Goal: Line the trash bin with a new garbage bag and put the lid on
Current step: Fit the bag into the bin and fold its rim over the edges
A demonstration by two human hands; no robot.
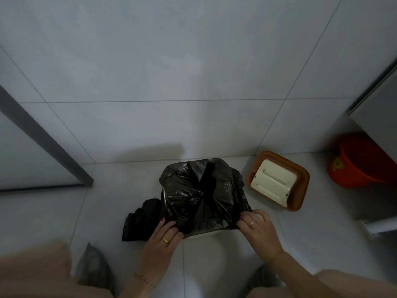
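A black garbage bag [202,192] is spread over the top of a small trash bin on the floor, and it hides nearly all of the bin. My left hand [162,239] grips the bag's near left edge. My right hand [257,229] pinches the bag's near right corner. The bin's lid [279,180], orange-brown with a cream swing flap, lies flat on the floor to the right of the bin, apart from it.
A crumpled black plastic bag [139,222] lies on the floor just left of the bin. An orange bucket [361,164] stands at the far right under a grey cabinet [378,108]. A tiled wall rises behind, with a dark door frame [43,138] on the left.
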